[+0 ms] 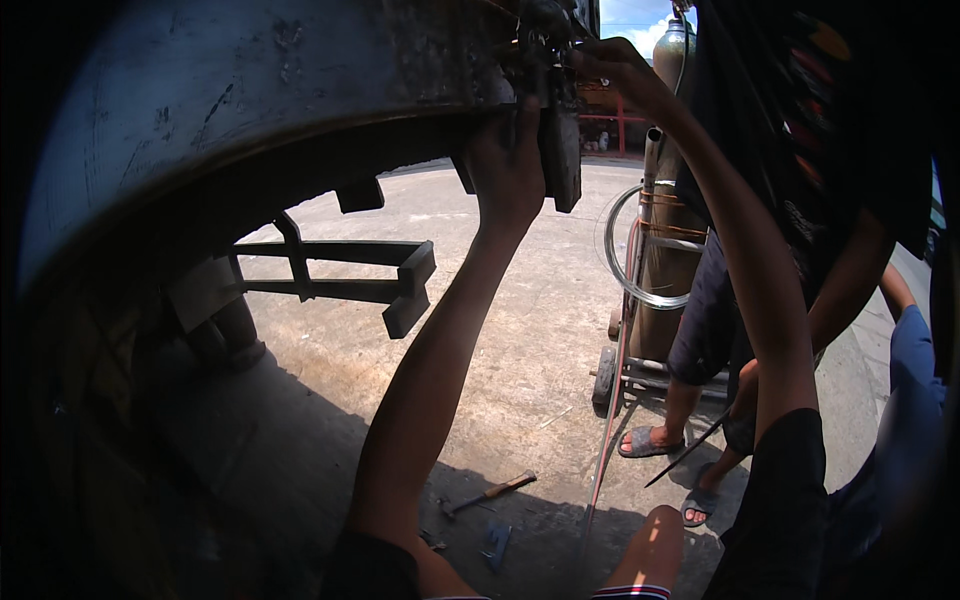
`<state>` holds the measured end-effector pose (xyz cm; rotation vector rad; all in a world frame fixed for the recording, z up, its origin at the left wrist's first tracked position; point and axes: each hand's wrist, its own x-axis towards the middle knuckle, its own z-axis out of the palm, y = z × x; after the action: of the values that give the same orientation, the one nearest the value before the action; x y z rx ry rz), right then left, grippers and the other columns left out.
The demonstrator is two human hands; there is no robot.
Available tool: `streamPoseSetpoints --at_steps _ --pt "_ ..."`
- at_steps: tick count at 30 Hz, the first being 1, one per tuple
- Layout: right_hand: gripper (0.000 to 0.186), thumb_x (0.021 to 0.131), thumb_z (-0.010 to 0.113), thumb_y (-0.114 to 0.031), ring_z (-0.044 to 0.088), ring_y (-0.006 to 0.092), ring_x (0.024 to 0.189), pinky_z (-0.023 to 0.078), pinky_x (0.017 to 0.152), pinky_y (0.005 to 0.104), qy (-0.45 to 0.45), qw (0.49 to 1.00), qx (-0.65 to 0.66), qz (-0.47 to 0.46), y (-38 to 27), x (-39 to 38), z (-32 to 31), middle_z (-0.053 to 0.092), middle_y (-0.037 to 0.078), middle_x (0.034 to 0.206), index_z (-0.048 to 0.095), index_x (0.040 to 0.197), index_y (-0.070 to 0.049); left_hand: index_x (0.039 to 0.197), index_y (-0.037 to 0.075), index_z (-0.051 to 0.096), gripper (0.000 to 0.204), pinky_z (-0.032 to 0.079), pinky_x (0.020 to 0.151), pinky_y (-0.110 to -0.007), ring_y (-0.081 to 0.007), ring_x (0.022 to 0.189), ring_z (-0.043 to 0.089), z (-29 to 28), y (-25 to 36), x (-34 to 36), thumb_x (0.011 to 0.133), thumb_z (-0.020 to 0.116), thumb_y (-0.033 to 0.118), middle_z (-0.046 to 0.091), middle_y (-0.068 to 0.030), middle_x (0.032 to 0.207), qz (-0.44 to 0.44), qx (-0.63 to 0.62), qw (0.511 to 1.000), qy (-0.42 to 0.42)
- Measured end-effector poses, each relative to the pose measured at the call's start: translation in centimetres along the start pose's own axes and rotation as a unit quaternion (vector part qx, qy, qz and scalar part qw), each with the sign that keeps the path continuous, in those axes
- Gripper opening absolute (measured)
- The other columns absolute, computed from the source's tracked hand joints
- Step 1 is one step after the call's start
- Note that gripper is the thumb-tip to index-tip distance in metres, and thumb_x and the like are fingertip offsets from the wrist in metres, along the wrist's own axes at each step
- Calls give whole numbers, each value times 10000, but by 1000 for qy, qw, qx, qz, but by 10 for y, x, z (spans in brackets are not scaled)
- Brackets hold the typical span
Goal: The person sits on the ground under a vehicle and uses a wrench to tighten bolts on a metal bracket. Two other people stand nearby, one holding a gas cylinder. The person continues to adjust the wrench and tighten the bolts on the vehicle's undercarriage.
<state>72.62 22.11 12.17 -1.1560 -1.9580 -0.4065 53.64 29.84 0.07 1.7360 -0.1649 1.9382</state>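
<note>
Both forearms rise from the lower edge toward 12 o'clock, and the work sits at the top of the view, overhead. The dark metal bracket [560,150] hangs from the underside of the big curved steel body [250,110], its long axis running up and down, from 12 to 6 o'clock. It looks like a flat, blackened, rust-stained piece of plate, narrow and upright, with a cluster of small fittings [540,40] at its upper end that shadow keeps me from telling apart.

The left hand [505,165] lies just at 9 o'clock of the bracket, touching it, palm pressed up against the steel; its grip wraps the bracket's left edge, fingers curled, though how tightly I cannot tell. The right hand [600,60] is at 1 o'clock of the bracket, higher up, its fingertips pressed together at the fittings, seemingly pinching something too small and dark to make out. The left hand is the nearer one to the bracket's body, the right to its top.

Outward from there: at 8 o'clock of the bracket a welded bar frame [340,275] juts out from the steel body. At 3 o'clock stands a gas cylinder [665,240] on a wheeled cart [625,375], with a wire coil [625,250] looped on it and a reddish hose [610,420] trailing down over the concrete ground [520,340]. A second person in sandals [650,440] stands just beside the cart. A hammer [490,492] lies on the ground at 6 o'clock, near the wearer's knee [650,545].
</note>
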Motion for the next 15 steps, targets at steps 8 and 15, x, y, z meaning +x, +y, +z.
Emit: streamPoseSetpoints --at_steps 8,15 --pt "464 976 512 -488 608 104 718 488 664 252 235 933 219 164 -51 -54 106 635 40 801 620 996 -36 745 -25 597 446 385 607 -331 -123 614 488 8 -7 -2 996 561 342 533 -71 611 37 -24 999 18" --pt "464 999 429 -488 530 85 630 373 541 261 186 898 293 270 -125 -77 82 556 19 712 588 908 -61 728 -18 576 455 366 588 -326 -115 597 434 5 -7 1 989 574 356 490 -47 596 17 42 999 14"
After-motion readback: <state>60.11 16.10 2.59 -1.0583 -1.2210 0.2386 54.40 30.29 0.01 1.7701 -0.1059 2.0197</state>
